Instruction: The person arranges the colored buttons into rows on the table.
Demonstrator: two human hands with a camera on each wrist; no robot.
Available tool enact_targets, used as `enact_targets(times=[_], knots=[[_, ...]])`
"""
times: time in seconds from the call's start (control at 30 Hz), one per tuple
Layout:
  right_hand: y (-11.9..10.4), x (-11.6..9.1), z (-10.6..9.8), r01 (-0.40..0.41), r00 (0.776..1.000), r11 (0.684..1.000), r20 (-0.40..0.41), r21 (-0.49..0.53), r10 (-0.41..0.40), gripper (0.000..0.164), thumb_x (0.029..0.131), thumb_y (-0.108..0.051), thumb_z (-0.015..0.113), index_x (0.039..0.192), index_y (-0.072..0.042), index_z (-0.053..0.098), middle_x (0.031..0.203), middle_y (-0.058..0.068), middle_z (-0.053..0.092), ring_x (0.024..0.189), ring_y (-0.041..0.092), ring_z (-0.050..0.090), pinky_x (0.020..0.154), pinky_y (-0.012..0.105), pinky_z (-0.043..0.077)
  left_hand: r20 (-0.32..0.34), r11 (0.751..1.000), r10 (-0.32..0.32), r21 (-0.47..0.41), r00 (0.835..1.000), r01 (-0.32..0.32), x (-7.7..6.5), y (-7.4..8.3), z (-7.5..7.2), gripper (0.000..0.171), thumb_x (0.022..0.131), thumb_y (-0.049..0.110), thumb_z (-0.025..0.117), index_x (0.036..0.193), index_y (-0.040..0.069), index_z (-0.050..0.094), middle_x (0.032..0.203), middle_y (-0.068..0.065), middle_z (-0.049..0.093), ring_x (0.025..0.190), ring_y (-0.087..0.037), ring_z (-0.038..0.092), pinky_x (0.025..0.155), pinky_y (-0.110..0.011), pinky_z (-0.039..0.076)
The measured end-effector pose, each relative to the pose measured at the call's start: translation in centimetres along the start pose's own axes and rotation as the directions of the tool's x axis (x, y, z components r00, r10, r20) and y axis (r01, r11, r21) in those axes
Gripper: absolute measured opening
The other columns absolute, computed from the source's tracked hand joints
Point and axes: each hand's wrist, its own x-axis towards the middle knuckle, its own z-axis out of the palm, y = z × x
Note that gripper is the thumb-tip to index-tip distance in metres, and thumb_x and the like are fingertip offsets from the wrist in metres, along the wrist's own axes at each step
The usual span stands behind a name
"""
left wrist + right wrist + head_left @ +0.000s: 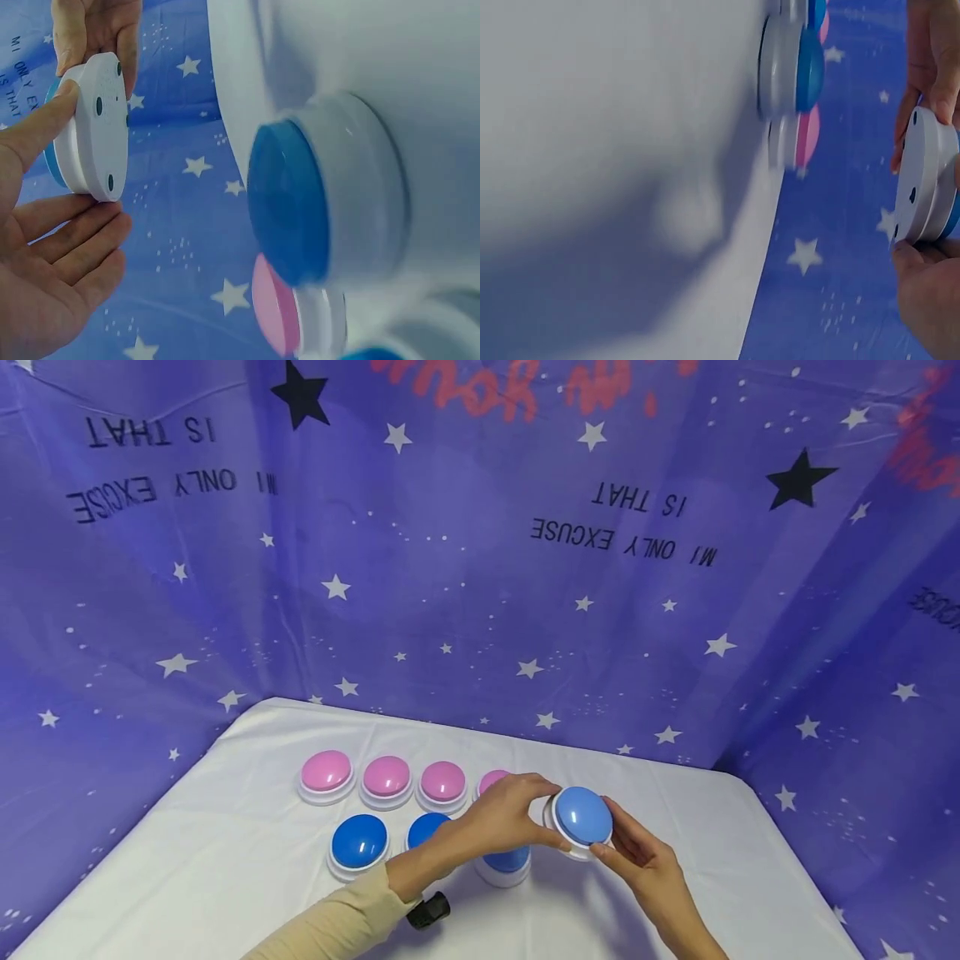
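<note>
Both hands hold one blue dome push button (583, 816) with a white round base, raised above the table and tilted. My left hand (506, 818) grips its left rim between thumb and fingers. On the opposite rim, my right hand (648, 864) pinches it with the thumb near the dome's edge. The left wrist view shows the base's flat white underside (112, 135) with small dark feet. Below the left forearm and hand stand other blue buttons (359, 841), partly covered by them.
A row of pink push buttons (387, 777) stands behind the blue ones on the white-clothed table (247, 793). The left hand partly hides the rightmost pink button (492, 778). A black strap piece (429, 912) is by the left sleeve. Purple star-printed curtains (450, 568) enclose the table.
</note>
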Motion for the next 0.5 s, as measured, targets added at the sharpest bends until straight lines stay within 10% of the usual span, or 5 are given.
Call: enact_targets(times=[0.5], knots=[[-1.3, 2.0, 10.4, 0.038, 0.991, 0.979, 0.12, 0.2, -0.063, 0.067, 0.085, -0.002, 0.077, 0.145, 0.002, 0.046, 0.147, 0.018, 0.046, 0.137, 0.03, 0.039, 0.105, 0.025, 0.037, -0.056, 0.991, -0.098, 0.082, 0.994, 0.103, -7.8, -3.0, -6.8, 0.063, 0.071, 0.041, 0.089, 0.122, 0.009, 0.069, 0.113, 0.002, 0.07, 0.107, -0.021, 0.064, 0.093, -0.043, 0.051]])
